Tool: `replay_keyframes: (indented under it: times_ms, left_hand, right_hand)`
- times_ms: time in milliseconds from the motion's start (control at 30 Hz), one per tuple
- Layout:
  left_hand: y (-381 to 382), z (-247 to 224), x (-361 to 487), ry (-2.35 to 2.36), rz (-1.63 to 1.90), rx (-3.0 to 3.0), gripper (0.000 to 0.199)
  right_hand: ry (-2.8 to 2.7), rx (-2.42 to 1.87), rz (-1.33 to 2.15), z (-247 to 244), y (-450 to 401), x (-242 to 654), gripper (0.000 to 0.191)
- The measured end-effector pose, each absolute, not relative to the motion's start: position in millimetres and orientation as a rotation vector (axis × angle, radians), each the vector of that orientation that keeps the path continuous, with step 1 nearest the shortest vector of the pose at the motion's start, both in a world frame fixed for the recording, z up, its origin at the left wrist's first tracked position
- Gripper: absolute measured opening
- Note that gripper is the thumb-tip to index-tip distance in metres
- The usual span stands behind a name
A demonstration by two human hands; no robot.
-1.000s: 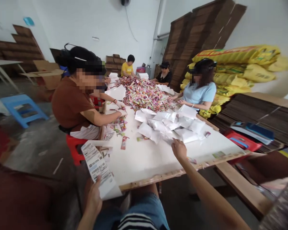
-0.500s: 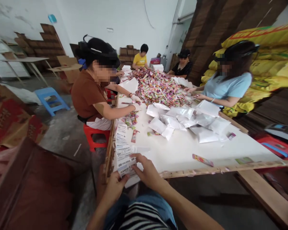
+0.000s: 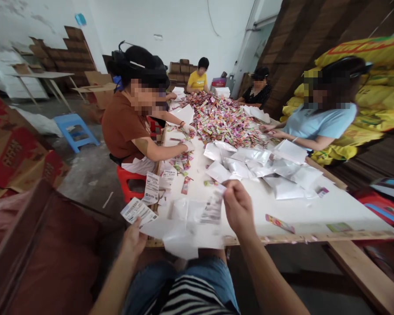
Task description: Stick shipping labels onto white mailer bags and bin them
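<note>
My left hand [image 3: 133, 239] is closed on a strip of printed shipping labels [image 3: 138, 212], near the table's left corner. The strip folds upward toward more labels at the table edge. My right hand [image 3: 240, 209], held over the front of the table, pinches one shipping label [image 3: 212, 206] by its upper corner; its print is smeared by motion. Between my hands spreads white, partly see-through sheeting [image 3: 180, 238], and I cannot tell whether it is label backing or a bag. Filled white mailer bags [image 3: 249, 159] lie beyond my right hand.
A big heap of small colourful snack packets [image 3: 223, 120] covers the far table. Loose packets [image 3: 279, 223] lie near the front edge. Co-workers sit around the table, one in a brown shirt [image 3: 124, 127] on a red stool at left. A blue stool [image 3: 75, 129] stands on the floor.
My hands have moved apart, the right one up and rightward with a label, the left one leftward with the strip. The view has shifted slightly.
</note>
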State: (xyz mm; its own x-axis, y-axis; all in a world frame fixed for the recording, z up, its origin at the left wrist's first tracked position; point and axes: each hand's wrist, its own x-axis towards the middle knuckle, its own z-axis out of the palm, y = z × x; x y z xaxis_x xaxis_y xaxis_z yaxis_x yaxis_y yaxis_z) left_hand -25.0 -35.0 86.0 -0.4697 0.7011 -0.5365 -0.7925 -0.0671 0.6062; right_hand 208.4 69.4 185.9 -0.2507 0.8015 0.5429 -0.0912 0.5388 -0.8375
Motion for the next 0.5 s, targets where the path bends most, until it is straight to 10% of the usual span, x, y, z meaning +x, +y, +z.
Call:
replay_keyframes:
  times_ms: [167,333,500]
  left_hand:
    - [-54,110,-19,1.159,1.62,0.097,0.046]
    - [-59,111,-5,1.199,1.595,0.104,0.043]
    - [-54,99,-4,1.261,1.575,0.122,0.038]
  right_hand:
    - [-2.158,-1.244,0.602,86,109,170,0.032]
    - [-2.568,-0.899,0.374,34,101,179,0.08]
    - [-1.935,-1.292,0.459,62,170,234,0.061]
